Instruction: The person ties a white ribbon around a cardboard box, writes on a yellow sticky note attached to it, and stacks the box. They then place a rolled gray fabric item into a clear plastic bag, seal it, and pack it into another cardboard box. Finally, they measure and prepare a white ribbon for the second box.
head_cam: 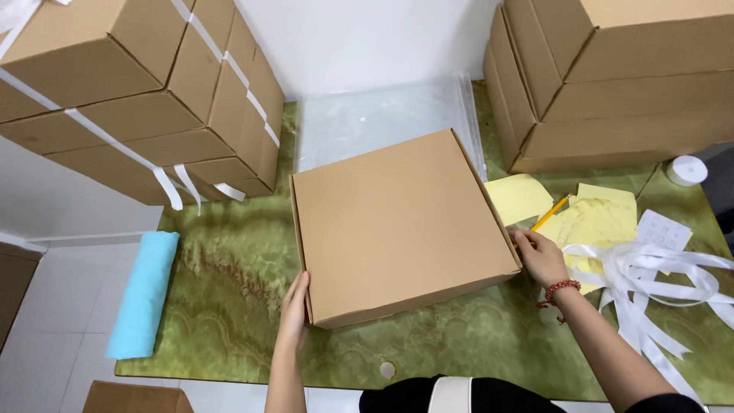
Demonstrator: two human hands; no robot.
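Flat box [397, 226] lies closed on the desk [229, 306], near-square, rotated slightly clockwise. My left hand [294, 306] fingers flat together against its near-left corner; right hand [539, 256] fingers curled on the right corner.

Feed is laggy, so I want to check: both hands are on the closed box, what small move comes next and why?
Probably slide the box a little toward the body: left hand and right hand flank its near corners, the lid looks shut, and the green table in front is bare.
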